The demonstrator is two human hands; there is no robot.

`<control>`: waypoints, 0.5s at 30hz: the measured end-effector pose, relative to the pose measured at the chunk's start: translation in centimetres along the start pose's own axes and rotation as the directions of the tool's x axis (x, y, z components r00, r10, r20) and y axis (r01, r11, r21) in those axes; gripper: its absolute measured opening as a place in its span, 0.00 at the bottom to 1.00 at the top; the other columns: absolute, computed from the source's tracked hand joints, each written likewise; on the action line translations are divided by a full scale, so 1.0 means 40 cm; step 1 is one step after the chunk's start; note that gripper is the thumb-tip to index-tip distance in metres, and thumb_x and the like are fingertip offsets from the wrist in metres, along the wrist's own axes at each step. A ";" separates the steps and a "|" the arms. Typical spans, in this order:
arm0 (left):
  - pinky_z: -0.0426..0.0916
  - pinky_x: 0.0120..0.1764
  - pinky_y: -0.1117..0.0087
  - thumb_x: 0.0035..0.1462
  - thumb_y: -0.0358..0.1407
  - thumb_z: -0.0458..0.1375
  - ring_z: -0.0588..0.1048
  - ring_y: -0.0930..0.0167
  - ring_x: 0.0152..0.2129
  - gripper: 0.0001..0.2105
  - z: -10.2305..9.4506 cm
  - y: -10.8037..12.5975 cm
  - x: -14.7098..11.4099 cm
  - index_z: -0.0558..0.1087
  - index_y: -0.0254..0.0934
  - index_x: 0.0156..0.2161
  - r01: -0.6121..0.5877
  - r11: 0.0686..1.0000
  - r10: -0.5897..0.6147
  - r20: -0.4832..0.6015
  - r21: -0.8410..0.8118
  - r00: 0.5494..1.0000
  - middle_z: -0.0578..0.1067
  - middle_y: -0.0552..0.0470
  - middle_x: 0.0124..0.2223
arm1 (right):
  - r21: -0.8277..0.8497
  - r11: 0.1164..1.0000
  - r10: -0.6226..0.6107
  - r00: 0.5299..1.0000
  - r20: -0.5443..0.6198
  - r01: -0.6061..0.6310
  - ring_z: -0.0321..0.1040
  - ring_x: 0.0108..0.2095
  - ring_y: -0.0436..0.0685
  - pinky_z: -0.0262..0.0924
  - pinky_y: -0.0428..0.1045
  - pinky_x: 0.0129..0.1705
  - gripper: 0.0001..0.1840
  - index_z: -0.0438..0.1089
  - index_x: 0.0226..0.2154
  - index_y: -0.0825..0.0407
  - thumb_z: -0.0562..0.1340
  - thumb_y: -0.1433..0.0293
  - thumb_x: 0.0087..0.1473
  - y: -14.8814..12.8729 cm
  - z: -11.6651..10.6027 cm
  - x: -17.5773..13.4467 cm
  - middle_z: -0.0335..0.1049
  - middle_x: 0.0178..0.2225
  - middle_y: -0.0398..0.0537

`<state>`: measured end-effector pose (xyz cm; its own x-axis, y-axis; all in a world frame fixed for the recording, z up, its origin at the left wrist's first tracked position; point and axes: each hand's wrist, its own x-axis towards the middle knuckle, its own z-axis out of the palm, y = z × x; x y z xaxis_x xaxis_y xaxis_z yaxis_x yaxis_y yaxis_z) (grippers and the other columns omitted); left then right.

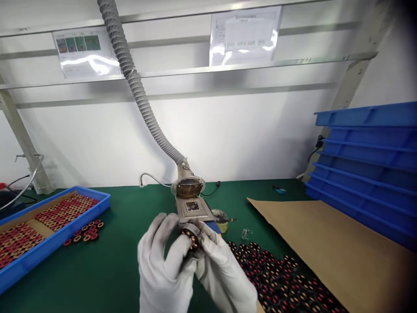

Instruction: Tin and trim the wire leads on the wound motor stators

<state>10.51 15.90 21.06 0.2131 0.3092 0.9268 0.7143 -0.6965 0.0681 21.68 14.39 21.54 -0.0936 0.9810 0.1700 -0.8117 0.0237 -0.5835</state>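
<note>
Both my hands wear white gloves with greyed fingertips. Between them, in the lower middle of the head view, is a round black ring-shaped part with copper-coloured windings point(192, 234), probably a small motor stator. My left hand point(166, 256) closes its thumb and fingers on the ring's left side. My right hand point(221, 265) pinches the right side, its fingertips partly hiding it. Just beyond my hands stands a solder pot point(200, 213) with a square opening and an extraction hood point(188, 187) above it.
A blue tray point(104, 202) of red and copper-coloured rings lies left, with several loose rings point(86, 232) beside it. Many black rings point(270, 278) spread at right near brown cardboard point(306, 221). Stacked blue trays point(368, 165) stand far right. A grey hose point(140, 91) hangs overhead.
</note>
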 end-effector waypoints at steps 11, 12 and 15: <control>0.67 0.41 0.65 0.48 0.24 0.51 0.70 0.68 0.39 0.22 -0.013 -0.089 -0.040 0.63 0.47 0.47 0.212 0.903 -0.074 0.352 -0.372 0.933 0.71 0.56 0.43 | -0.511 0.827 -0.281 0.960 -0.015 0.234 0.65 0.23 0.49 0.63 0.43 0.25 0.16 0.70 0.25 0.49 0.71 0.74 0.28 0.022 -0.039 0.039 0.70 0.22 0.40; 0.67 0.41 0.66 0.47 0.23 0.51 0.70 0.69 0.39 0.22 -0.015 -0.093 -0.040 0.63 0.47 0.46 0.218 0.899 -0.080 0.348 -0.379 0.934 0.71 0.56 0.43 | -0.541 0.803 -0.283 0.959 0.021 0.249 0.67 0.26 0.51 0.64 0.44 0.28 0.19 0.71 0.28 0.48 0.71 0.76 0.28 0.021 -0.043 0.037 0.72 0.25 0.41; 0.66 0.42 0.69 0.45 0.23 0.50 0.70 0.71 0.39 0.22 -0.021 -0.095 -0.036 0.64 0.46 0.45 0.194 0.888 -0.040 0.351 -0.417 0.936 0.71 0.57 0.43 | -0.690 0.670 -0.249 0.958 0.139 0.274 0.68 0.30 0.54 0.64 0.47 0.33 0.20 0.73 0.29 0.47 0.70 0.79 0.27 0.002 -0.048 0.022 0.72 0.29 0.43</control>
<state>6.93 17.54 19.77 0.4050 0.5442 0.7347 0.3978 -0.8284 0.3943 22.62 15.60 20.12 0.0326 0.9074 0.4189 -0.1717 0.4180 -0.8921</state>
